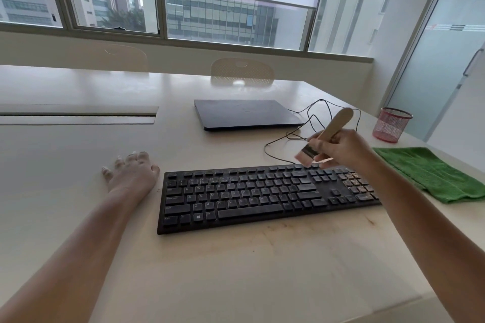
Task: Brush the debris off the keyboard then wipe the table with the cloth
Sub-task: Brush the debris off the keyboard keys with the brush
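Your bench (78, 165) carries the whole job, and by the look of it you are early in the first half: brown smears and specks lie on its surface along the near edge of the keyboard (262, 196), so the wipe is, I judge, not yet done. The keyboard lies flat across the middle, just ahead of you, and brownish debris (355, 182) is thick on the number pad at its 3 o'clock end, while the letter keys look dusty but mostly free of crumbs. The green cloth (430, 173) lies folded on the bench at 3 o'clock from the keyboard, just beside it and touched by neither hand, which suggests the second step has not begun. Your right hand (338, 149) is curled round the wooden handle of the brush (322, 139), with the bristles, blurred, hanging just above the keyboard's far edge at about 1 o'clock. Your left hand (133, 170) rests on the bench at 9 o'clock from the keyboard, fingers spread and relaxed, holding nothing.
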